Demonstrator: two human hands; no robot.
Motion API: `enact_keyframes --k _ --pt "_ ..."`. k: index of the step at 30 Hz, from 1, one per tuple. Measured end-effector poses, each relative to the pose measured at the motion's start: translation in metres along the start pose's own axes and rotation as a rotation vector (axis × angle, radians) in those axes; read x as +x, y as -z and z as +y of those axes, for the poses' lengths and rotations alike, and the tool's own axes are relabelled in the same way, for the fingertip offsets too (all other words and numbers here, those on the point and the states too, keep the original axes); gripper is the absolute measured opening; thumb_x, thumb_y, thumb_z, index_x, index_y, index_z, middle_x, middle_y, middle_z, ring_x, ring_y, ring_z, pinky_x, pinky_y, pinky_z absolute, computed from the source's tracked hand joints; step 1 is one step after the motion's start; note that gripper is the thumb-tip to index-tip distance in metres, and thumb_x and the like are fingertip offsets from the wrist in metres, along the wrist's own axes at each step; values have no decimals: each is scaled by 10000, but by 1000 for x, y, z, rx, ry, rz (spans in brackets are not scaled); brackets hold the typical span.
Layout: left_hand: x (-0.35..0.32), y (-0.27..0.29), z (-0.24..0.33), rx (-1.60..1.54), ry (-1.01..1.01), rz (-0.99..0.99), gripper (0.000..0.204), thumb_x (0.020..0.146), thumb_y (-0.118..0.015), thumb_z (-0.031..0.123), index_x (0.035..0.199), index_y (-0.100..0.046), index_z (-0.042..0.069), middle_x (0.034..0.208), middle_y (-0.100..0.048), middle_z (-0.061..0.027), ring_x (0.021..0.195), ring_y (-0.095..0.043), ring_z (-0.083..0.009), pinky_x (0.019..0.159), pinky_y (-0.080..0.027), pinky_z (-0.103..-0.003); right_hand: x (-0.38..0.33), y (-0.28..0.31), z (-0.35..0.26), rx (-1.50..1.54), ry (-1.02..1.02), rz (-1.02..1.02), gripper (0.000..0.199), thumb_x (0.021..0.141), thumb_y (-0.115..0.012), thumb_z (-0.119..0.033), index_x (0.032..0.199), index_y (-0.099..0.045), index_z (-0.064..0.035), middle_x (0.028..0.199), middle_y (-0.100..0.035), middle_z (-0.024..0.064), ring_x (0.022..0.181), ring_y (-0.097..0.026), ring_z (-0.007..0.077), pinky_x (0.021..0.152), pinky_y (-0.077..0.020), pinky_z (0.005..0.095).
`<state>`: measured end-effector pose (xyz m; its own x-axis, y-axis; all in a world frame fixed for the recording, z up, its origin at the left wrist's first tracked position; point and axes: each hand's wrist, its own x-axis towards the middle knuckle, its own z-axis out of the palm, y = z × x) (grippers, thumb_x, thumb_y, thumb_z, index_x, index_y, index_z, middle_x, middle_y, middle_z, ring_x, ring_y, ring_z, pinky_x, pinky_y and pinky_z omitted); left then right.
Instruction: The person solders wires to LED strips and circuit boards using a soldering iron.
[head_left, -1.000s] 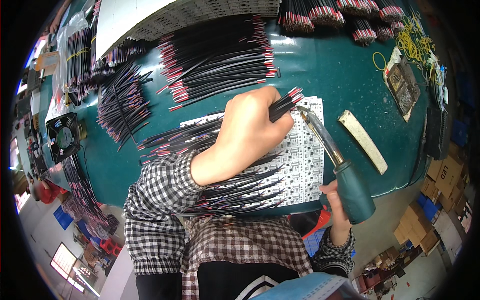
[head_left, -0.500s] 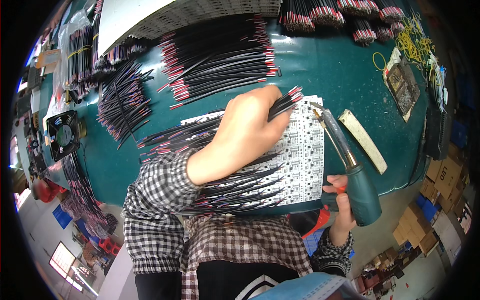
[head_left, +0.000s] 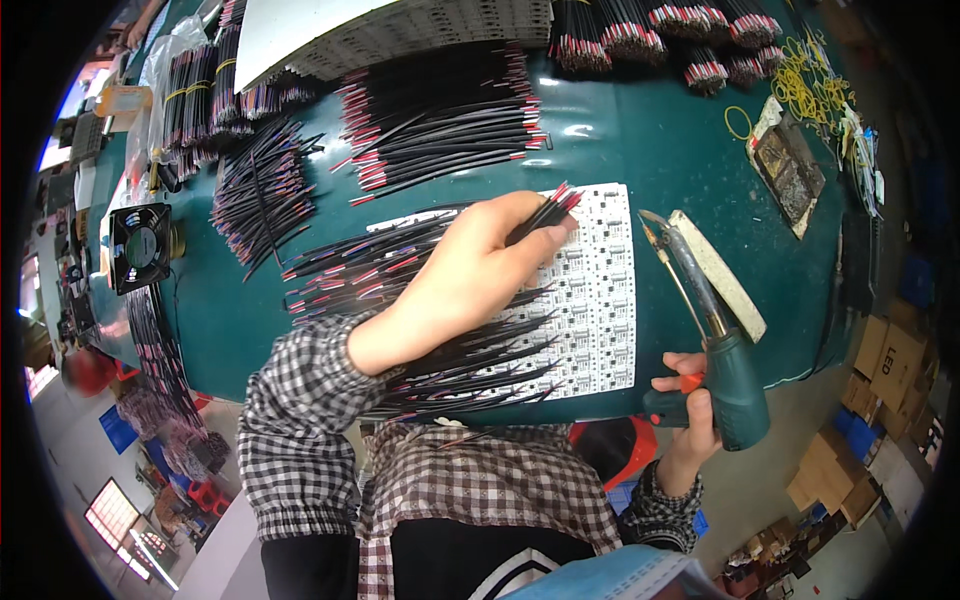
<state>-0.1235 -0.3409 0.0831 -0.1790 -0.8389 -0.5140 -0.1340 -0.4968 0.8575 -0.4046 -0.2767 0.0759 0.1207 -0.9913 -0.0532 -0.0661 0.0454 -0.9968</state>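
My left hand is closed around a bunch of thin black wires, whose red and white tips stick out past the thumb. It hovers over a white circuit board panel with rows of small printed parts. Several black wires lie across the panel, on both sides of my left wrist. To the right of the panel, my right hand grips a green-handled soldering gun. Its metal tip and thin feed tube point away from me, just beyond the panel's right edge.
Behind the panel lies a wide layer of black wires. More wire bundles line the back, beside a stack of white panels. A small fan stands left. A pale strip and a dirty tray lie right, near yellow rubber bands.
My left hand with the wire bunch has shifted left and a little nearer to me. The soldering gun's tip has moved right, from over the panel to beyond its edge. The whole view has shifted slightly.
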Motion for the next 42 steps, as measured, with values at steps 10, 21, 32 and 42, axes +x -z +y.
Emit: enact_keyframes --k 10,21,32,42 --pt "9 -12 -25 58 -87 187 175 875 -679 116 962 -644 -32 802 -636 -20 684 -593 -48 547 -447 -206 -7 6 8 38 -28 -6 427 944 -557 -218 1194 -517 126 1024 -594 211 954 -651 339 626 -616 328" --pt "3 -15 -21 202 -124 198 198 845 -670 145 848 -627 -48 655 -576 -74 584 -503 -127 560 -424 -297 -11 7 9 32 -38 -4 433 934 -570 -229 1170 -527 132 1023 -597 216 935 -658 342 632 -617 327" --pt "10 -24 -29 474 -373 401 173 796 -675 126 810 -615 -36 824 -610 -187 760 -599 -392 674 -467 -458 -13 0 2 1 -119 26 430 927 -579 -231 1166 -535 123 1006 -604 201 935 -656 328 659 -609 328" --pt "10 -27 -27 574 -362 439 160 775 -657 108 777 -586 -35 806 -596 -198 764 -594 -398 680 -475 -466 -17 -1 2 -39 -165 -80 286 909 -588 -186 1014 -570 79 928 -600 180 814 -617 233 709 -569 332"
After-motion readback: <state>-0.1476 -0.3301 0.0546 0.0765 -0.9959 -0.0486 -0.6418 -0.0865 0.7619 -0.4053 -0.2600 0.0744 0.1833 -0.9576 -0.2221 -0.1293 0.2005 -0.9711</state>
